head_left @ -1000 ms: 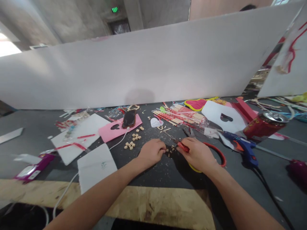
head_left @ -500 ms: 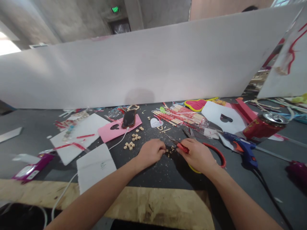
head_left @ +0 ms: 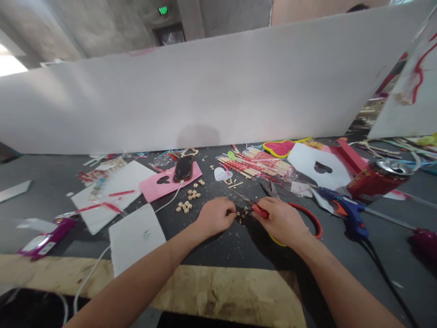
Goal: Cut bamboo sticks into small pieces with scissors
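My right hand (head_left: 282, 221) is wrapped around red-handled pliers (head_left: 243, 197), whose narrow metal jaws point away to the upper left. Fingers curled in a pinch, my left hand (head_left: 216, 216) rests low over the dark tabletop just left of the pliers; whatever it holds is hidden. Between the two hands lie small wooden bits (head_left: 243, 213). Little clusters of wooden pieces (head_left: 184, 207) sit left of my left hand. Scissors with a red handle (head_left: 316, 223) lie partly under my right hand. Beyond the hands is a white paper heart (head_left: 222, 174) beside short cut sticks (head_left: 235, 185).
Striped sticks (head_left: 252, 164) in clear wrap lie at the back. A phone (head_left: 183, 168) rests on pink paper (head_left: 148, 187). Rightward are a blue glue gun (head_left: 348, 212) and a red can (head_left: 378, 180). A purple glue gun (head_left: 48, 239) lies left. A white panel (head_left: 136, 100) stands behind.
Both hands stay almost in place, the right one still around the pliers. A few short sticks near the paper heart appear slightly shifted.
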The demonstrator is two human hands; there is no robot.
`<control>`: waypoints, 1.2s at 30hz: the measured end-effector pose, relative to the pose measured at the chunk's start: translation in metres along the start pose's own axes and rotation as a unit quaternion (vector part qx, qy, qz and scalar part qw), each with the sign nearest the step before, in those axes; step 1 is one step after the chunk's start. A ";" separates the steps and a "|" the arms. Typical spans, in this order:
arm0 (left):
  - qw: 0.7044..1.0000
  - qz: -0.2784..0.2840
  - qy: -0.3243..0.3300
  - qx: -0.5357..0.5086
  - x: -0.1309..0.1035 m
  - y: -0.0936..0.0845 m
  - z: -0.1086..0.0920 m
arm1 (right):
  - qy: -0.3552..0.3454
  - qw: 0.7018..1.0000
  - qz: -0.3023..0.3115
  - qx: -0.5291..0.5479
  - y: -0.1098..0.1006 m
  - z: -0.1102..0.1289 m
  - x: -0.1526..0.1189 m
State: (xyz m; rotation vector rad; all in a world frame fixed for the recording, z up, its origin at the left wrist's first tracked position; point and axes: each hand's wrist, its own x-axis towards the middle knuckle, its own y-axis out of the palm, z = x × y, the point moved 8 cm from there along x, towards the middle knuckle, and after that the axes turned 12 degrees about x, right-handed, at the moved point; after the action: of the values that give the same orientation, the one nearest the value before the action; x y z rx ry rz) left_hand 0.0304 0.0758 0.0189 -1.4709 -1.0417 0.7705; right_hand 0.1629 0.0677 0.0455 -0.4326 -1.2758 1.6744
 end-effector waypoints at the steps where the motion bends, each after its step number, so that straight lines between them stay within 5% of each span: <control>1: 1.000 -0.003 -0.001 0.000 0.000 0.000 0.000 | 0.000 1.000 0.001 -0.001 0.000 0.000 0.000; 36: 1.000 -0.007 -0.013 -0.023 -0.004 -0.002 -0.001 | 0.033 0.999 -0.022 0.026 -0.007 -0.005 0.000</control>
State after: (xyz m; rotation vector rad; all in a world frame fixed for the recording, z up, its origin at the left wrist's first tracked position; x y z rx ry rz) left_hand 0.0299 0.0717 0.0207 -1.4953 -1.0940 0.7625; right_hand 0.1697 0.0702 0.0498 -0.4226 -1.1840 1.6404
